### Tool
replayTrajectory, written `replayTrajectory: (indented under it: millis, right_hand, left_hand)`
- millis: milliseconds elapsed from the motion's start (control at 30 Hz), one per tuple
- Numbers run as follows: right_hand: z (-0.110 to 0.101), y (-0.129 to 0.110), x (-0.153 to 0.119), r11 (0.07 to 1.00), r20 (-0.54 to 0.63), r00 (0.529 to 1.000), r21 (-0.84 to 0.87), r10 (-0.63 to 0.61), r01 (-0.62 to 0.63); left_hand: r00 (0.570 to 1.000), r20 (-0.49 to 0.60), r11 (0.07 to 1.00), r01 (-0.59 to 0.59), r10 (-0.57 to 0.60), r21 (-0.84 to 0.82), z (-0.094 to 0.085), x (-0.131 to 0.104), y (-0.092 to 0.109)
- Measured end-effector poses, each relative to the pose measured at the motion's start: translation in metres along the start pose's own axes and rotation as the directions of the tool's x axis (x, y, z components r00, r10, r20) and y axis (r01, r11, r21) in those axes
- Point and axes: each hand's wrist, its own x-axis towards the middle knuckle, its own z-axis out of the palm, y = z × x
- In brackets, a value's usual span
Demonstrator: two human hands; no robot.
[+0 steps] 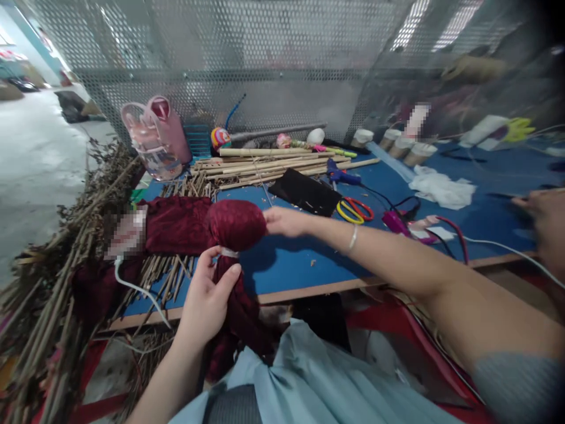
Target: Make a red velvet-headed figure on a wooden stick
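Observation:
A rounded ball covered in dark red patterned cloth [236, 225] is held just above the blue table, with a narrow white tie [229, 253] around its gathered neck. My left hand [212, 288] is closed on the gathered cloth [238, 294] right below the tie, thumb on top. The loose tail of that cloth hangs over the table's front edge. At the ball's right end, my right hand [285, 222] has its fingers closed against the covering; the fingertips are partly hidden. More dark red cloth [179, 224] lies behind the ball to the left.
Dry stalks [88, 235] are heaped at the left. Behind lie pale sticks [265, 165], a black cloth piece [304, 191], scissors [355, 210] and a blue glue gun [342, 174]. A pink bag [170, 129] stands at the back left. Another person's hand [547, 224] is at far right.

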Motion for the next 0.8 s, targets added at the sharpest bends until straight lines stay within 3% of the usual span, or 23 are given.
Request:
replayTrajectory:
  millis: [67,167,267,367,500,700,800]
  right_hand:
    - [0.015,-0.008,-0.02,0.954,-0.027,0.997,-0.295,-0.066,0.055]
    - [0.029,-0.032,-0.047,0.679,-0.031,0.964,-0.716,-0.266,0.164]
    - [0.025,-0.056,-0.059,0.455,0.015,0.909,-0.862,-0.417,0.222]
    - [0.01,-0.071,-0.057,0.349,0.07,0.892,-0.904,-0.447,0.246]
    - [-0.002,-0.081,-0.046,0.291,0.146,0.9,-0.915,-0.411,0.281]
    - [0.003,-0.094,-0.036,0.272,0.278,0.895,-0.884,-0.349,0.381]
    - [-0.003,-0.096,-0.025,0.361,0.273,0.909,-0.851,-0.315,0.381]
  left_hand:
    - [0.997,-0.074,0.997,-0.024,0.029,0.077,-0.01,0.01,-0.006]
    - [0.996,-0.083,0.981,-0.027,0.043,0.193,-0.013,0.022,-0.015]
    - [1.0,0.008,0.969,-0.006,0.004,0.248,-0.005,0.025,-0.021]
    - [0.996,0.085,0.949,-0.018,-0.009,0.314,0.005,0.021,-0.024]
    - [0.986,0.164,0.926,-0.052,-0.01,0.373,0.014,0.014,-0.022]
    - [0.982,0.187,0.941,-0.073,0.011,0.33,0.019,0.011,-0.024]
    - [0.968,0.252,0.938,-0.082,-0.006,0.336,0.025,0.004,-0.024]
